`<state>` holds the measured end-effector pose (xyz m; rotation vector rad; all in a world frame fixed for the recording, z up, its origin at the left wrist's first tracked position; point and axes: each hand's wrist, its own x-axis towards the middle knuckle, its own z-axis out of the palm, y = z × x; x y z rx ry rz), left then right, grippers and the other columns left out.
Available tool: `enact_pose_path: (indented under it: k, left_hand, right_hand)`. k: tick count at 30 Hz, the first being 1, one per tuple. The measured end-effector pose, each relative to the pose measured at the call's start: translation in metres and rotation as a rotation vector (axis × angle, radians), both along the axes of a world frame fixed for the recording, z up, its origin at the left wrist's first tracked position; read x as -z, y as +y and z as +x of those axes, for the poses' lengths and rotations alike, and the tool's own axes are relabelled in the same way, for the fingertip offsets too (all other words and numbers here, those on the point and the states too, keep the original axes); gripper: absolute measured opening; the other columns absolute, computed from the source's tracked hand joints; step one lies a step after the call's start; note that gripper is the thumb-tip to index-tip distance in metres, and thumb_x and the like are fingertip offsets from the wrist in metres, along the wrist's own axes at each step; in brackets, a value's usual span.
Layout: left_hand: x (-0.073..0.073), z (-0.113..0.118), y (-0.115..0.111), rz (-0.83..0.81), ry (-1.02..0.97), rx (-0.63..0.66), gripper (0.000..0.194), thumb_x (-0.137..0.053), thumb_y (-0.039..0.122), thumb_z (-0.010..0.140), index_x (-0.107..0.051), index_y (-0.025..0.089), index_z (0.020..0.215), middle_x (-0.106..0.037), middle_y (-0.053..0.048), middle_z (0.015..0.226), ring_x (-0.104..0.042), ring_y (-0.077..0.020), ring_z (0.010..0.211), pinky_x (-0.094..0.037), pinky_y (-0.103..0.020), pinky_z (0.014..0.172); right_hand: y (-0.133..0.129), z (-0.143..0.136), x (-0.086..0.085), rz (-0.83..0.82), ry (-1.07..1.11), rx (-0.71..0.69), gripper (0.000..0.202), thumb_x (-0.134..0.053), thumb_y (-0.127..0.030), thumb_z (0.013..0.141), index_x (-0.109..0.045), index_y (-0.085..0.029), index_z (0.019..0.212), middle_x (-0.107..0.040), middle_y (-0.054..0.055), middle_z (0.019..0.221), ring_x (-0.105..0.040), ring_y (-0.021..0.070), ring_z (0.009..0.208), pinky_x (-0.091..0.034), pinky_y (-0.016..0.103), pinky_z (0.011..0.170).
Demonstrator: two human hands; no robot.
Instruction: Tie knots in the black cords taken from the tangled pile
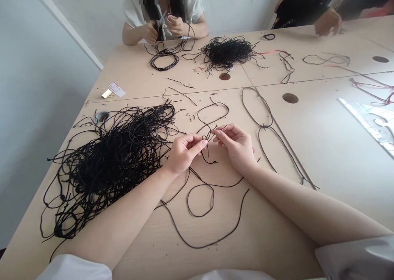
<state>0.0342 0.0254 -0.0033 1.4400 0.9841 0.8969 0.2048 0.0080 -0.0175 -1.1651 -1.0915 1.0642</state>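
Both my hands are raised over the middle of the table, fingertips close together. My left hand [185, 152] pinches a thin black cord [212, 115] near a small loop in it. My right hand [235, 144] pinches the same cord just to the right. Part of this cord lies in a loop beyond my fingers, and a short end hangs below them. Nearer to me, another loose black cord [200, 247] curves across the table between my forearms. A large tangled pile of black cords [111, 157] lies left of my left hand.
A knotted cord [264, 127] lies right of my hands. Farther back are a second black pile [227, 52], a coiled cord [164, 61], red cords [369, 83] and a clear plastic sheet [369, 120]. Across the table, a person [164, 13] holds scissors [161, 21]; another person's hand [328, 22] rests nearby.
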Motion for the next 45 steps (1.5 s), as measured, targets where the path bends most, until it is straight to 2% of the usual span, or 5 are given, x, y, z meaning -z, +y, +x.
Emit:
enact_pose_path:
  k: [10,25,31,36,45]
  left_hand:
    - [0.001,0.002,0.0,0.04,0.016,-0.048,0.025,-0.063,0.04,0.086,-0.064,0.016,0.078,-0.061,-0.002,0.073,-0.053,-0.0101,0.059,-0.045,-0.023,0.056]
    - [0.001,0.002,0.0,0.02,-0.005,0.002,0.024,-0.066,0.04,0.084,-0.067,0.017,0.08,-0.062,-0.002,0.074,-0.053,-0.0102,0.059,-0.046,-0.023,0.057]
    - [0.006,0.001,0.001,0.048,0.023,0.028,0.026,-0.065,0.043,0.084,-0.069,0.017,0.084,-0.062,-0.003,0.073,-0.052,-0.011,0.06,-0.045,-0.024,0.056]
    - [0.008,0.001,0.001,0.047,0.046,0.018,0.024,-0.067,0.04,0.082,-0.068,0.016,0.08,-0.061,-0.002,0.07,-0.052,-0.0115,0.059,-0.042,-0.024,0.055]
    - [0.005,0.003,-0.002,0.144,0.222,-0.08,0.021,-0.065,0.034,0.082,-0.068,0.015,0.075,-0.064,-0.003,0.068,-0.053,-0.0126,0.061,-0.042,-0.024,0.056]
  right_hand:
    - [-0.001,0.0,0.002,0.065,-0.33,-0.045,0.015,-0.061,-0.031,0.087,-0.072,-0.022,0.091,-0.069,0.004,0.089,-0.061,0.0161,0.079,-0.048,0.031,0.069]
    - [0.0,0.001,0.003,0.018,-0.21,-0.074,0.016,-0.06,-0.034,0.088,-0.069,-0.02,0.09,-0.066,0.003,0.082,-0.058,0.0141,0.072,-0.047,0.03,0.067]
    - [-0.001,0.001,0.001,0.087,-0.218,-0.203,0.014,-0.058,-0.028,0.089,-0.068,-0.02,0.091,-0.066,0.004,0.087,-0.06,0.016,0.081,-0.05,0.033,0.074]
    - [-0.001,-0.001,0.001,0.102,-0.15,-0.186,0.012,-0.061,-0.025,0.087,-0.066,-0.02,0.097,-0.068,0.006,0.099,-0.064,0.0173,0.093,-0.052,0.034,0.082]
    - [-0.009,-0.002,-0.006,-0.039,-0.054,-0.157,0.024,-0.059,-0.033,0.089,-0.05,-0.021,0.108,-0.07,0.002,0.083,-0.067,0.0147,0.074,-0.053,0.03,0.069]
